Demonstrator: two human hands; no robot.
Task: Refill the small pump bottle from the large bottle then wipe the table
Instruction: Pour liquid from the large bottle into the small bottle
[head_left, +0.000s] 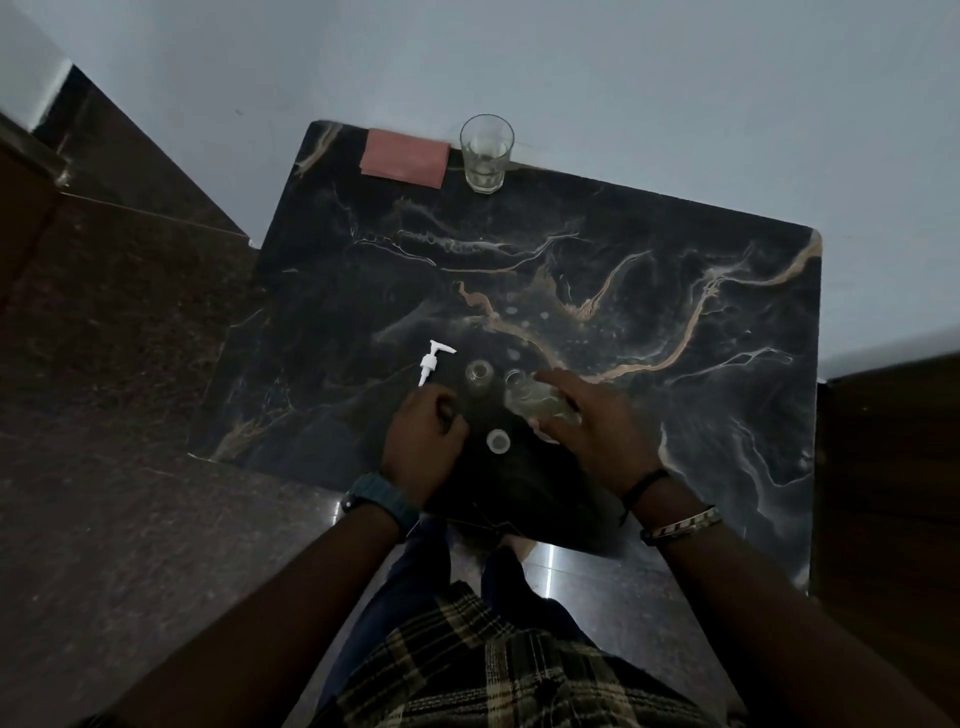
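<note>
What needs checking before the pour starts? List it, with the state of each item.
1. Small bottle open, mouth clear: ok; pump head lies beside it.
2. Large bottle uncapped: ok; white cap sits on the table.
3. Right hand gripping the large bottle: not ok, fingers spread at it.
4. Left hand steadying the small bottle: cannot tell.
5. Pink cloth ready for wiping: ok, at far edge.
6. Table dry: not ok, droplets visible.
</note>
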